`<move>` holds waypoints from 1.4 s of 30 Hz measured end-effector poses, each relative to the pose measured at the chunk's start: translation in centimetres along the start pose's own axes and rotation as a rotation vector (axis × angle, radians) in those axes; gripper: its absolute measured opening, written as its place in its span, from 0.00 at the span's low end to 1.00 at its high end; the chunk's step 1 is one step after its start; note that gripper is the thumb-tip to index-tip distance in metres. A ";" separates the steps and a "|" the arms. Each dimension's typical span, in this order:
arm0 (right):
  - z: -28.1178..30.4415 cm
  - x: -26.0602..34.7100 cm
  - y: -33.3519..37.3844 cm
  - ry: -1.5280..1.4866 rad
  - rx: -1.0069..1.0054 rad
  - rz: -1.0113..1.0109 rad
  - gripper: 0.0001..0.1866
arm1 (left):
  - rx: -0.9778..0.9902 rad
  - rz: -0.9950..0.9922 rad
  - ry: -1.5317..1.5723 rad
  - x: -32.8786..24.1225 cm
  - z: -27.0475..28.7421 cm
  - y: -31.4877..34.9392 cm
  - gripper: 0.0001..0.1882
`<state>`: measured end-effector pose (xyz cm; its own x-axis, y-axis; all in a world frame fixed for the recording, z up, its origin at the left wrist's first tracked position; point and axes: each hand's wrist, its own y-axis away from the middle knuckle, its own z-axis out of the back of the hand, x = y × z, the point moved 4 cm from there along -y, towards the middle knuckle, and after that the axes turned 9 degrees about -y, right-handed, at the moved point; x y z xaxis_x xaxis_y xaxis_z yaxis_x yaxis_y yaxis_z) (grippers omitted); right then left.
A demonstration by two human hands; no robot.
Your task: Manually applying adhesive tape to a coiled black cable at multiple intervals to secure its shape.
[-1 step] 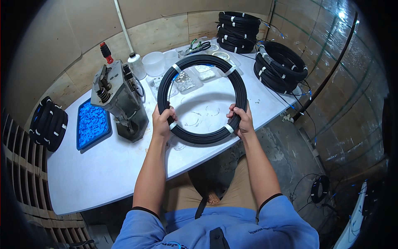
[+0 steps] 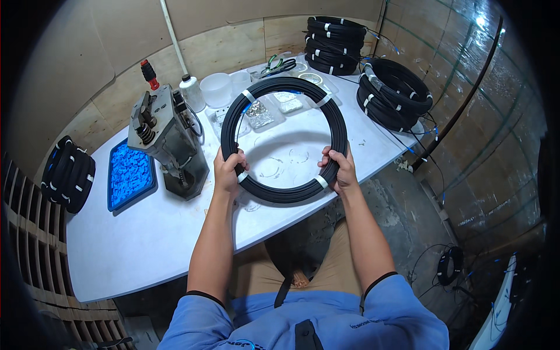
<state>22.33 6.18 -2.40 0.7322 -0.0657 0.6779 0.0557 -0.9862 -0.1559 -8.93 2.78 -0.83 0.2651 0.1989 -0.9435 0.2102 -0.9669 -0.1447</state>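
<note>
A black cable coil (image 2: 284, 195) is hanging in both hands above the near part of a white table (image 2: 128, 251), its ring facing the person and its shadow falling on the tabletop behind. The left hand (image 2: 228, 169) is clamping the ring's lower left side, fingers curling round the inside; the right hand (image 2: 343, 166) is clamping the lower right side in the same way. White bands are binding the ring at four places, and a bit of blue is showing at its upper left.

Beyond the left forearm, a grey metal machine (image 2: 175, 140) is standing on the table, with a blue tray (image 2: 135, 200) of small blue pieces sitting just beside it. More black coils (image 2: 69, 178) are lying at the far left. Past the held ring, silvery pieces (image 2: 259, 115) are showing through its opening, while a white bottle (image 2: 191, 93) and a whitish tub (image 2: 217, 99) are standing side by side. Farther right, banded coils (image 2: 388, 111) are lying piled at the table's edge, and a taller stack (image 2: 332, 52) is rising behind them.
</note>
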 end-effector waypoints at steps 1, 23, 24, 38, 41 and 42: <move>-0.3 0.3 0.2 -0.001 0.001 -0.001 0.24 | 0.021 -0.014 0.027 -0.2 0.0 0.1 0.16; -2.6 1.1 1.4 -0.156 0.207 0.068 0.39 | 0.068 0.200 0.451 2.2 -1.8 0.6 0.24; -1.8 2.1 0.2 -0.140 0.184 0.042 0.35 | 0.083 0.200 0.403 1.8 -1.4 0.4 0.24; -1.9 4.7 -0.6 0.114 0.024 0.000 0.14 | 0.039 0.179 0.183 -2.0 -0.2 -0.2 0.28; -0.9 3.2 -0.5 0.054 0.005 0.055 0.13 | 0.125 0.344 0.060 -0.8 -1.1 0.6 0.29; -0.7 2.8 -0.6 0.066 0.006 0.071 0.12 | 0.048 0.287 0.019 -0.9 -2.0 0.9 0.29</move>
<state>23.89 6.48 0.08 0.6885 -0.1454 0.7105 0.0092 -0.9779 -0.2090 -7.06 2.10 0.51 0.3248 -0.0814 -0.9423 0.0791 -0.9905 0.1128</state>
